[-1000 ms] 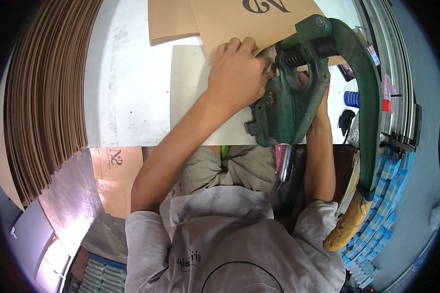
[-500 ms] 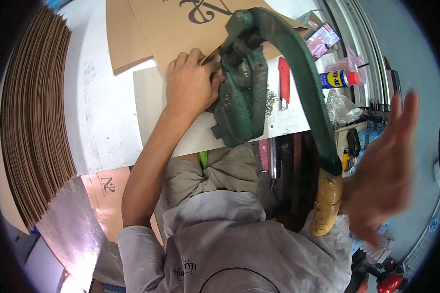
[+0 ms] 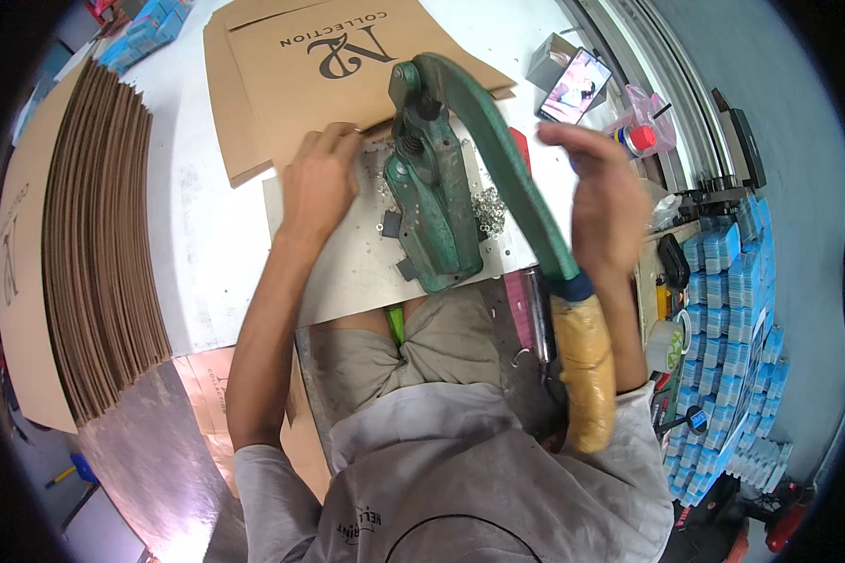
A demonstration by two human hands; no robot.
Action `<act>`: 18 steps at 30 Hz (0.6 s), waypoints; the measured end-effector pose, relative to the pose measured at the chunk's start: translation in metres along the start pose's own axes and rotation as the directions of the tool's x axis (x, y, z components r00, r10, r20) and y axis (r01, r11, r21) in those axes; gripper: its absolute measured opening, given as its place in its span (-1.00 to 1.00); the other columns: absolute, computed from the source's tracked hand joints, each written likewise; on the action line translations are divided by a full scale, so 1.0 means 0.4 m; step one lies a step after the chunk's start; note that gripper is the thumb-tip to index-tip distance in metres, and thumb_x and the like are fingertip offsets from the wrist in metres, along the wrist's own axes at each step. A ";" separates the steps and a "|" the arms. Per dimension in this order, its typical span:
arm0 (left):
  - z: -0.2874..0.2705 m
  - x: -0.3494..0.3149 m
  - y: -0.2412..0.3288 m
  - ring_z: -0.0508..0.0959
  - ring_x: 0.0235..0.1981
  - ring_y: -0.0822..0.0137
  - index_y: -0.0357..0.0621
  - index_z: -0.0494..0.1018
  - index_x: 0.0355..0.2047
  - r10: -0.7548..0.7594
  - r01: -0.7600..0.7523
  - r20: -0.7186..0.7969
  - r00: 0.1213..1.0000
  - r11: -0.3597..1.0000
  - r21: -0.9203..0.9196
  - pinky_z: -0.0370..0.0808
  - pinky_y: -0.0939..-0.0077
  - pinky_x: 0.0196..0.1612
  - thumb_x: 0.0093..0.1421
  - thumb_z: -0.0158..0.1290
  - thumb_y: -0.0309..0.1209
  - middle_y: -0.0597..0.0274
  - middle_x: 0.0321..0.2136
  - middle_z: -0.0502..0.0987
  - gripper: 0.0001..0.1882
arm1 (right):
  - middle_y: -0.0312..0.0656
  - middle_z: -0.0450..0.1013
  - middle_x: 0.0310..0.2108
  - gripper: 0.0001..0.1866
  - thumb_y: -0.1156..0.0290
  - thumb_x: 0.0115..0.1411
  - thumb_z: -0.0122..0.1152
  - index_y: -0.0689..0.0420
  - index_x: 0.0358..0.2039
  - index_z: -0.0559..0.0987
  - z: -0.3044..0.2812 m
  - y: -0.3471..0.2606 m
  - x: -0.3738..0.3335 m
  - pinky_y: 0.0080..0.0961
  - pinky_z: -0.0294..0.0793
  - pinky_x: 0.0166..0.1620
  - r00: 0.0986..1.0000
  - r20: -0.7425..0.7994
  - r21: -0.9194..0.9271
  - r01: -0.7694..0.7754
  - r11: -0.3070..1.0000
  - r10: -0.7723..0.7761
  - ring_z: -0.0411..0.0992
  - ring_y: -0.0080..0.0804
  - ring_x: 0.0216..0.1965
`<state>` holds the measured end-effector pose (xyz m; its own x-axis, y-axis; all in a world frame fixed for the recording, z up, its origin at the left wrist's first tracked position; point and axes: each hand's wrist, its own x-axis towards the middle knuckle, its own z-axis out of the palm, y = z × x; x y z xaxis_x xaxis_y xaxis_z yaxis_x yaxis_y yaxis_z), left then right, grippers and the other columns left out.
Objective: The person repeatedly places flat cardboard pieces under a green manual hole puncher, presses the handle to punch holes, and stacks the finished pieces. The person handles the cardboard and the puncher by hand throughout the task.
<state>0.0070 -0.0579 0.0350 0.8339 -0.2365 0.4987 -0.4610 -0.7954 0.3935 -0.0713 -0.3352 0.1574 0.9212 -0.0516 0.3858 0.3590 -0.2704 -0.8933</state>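
Note:
A green cast-metal hand press (image 3: 437,206) stands on the bench before me, its long lever (image 3: 507,150) ending in a tan wrapped handle (image 3: 587,375) at the right. Left of the press, my left hand (image 3: 319,188) is closed, fingers curled at the near edge of a flat brown paper bag (image 3: 263,103) with dark print. That edge lies close to the press's jaw. My right hand (image 3: 610,206) is off the handle, beyond the lever, slightly blurred, fingers stretched out and holding nothing visible. Small metal rings (image 3: 488,211) lie scattered beside the press.
A long row of brown folded bags (image 3: 103,263) stands at the left. A red cutter (image 3: 520,150) lies partly behind the lever. Farther right are a phone (image 3: 577,86) with a lit screen, a red-capped can (image 3: 640,139) and blue packs (image 3: 723,357) stacked below.
My right hand has swung from beside the handle up over the bench, past the lever. My left hand has drawn away from the press, leftward. The whole view has shifted.

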 end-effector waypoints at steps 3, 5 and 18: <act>-0.065 0.030 -0.033 0.64 -0.17 0.17 -0.15 0.65 -0.17 -0.044 0.010 -0.318 0.947 0.994 -0.109 0.59 0.35 -0.09 0.23 0.11 -0.60 0.10 -0.15 0.65 -0.80 | 0.01 0.61 -0.19 -0.73 0.41 0.32 0.26 0.27 -0.04 0.63 0.018 0.190 0.011 -0.37 0.53 -0.12 0.992 0.122 -0.422 0.025 0.906 0.029 0.56 -0.28 -0.25; -0.154 0.032 -0.040 0.64 -0.20 0.24 -0.18 0.65 -0.19 -0.181 0.077 -0.485 0.856 0.971 -0.227 0.57 0.41 -0.08 0.32 0.10 -0.56 0.11 -0.18 0.67 -0.86 | 0.05 0.55 -0.22 -0.75 0.47 0.28 0.23 0.29 -0.06 0.64 0.042 0.285 -0.007 -0.27 0.51 -0.07 0.971 0.231 -0.560 0.188 0.807 -0.065 0.54 -0.17 -0.20; -0.895 -0.318 0.028 0.70 -0.21 0.32 -0.43 0.45 0.07 -0.671 -0.197 -0.685 0.284 0.658 -0.726 0.70 0.70 -0.19 0.47 -0.03 -0.46 -0.03 -0.07 0.62 -0.72 | 0.02 0.54 -0.29 -0.76 0.40 0.30 0.12 0.30 -0.20 0.63 0.049 0.477 -0.045 -0.18 0.50 -0.08 0.947 0.290 -0.493 0.022 0.870 0.140 0.52 -0.08 -0.21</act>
<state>-0.2130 0.1631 0.2526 0.3380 0.8486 0.4069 -0.6885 -0.0718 0.7217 -0.0165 -0.3671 -0.0246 0.9660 0.1920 0.1732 0.2586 -0.7099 -0.6551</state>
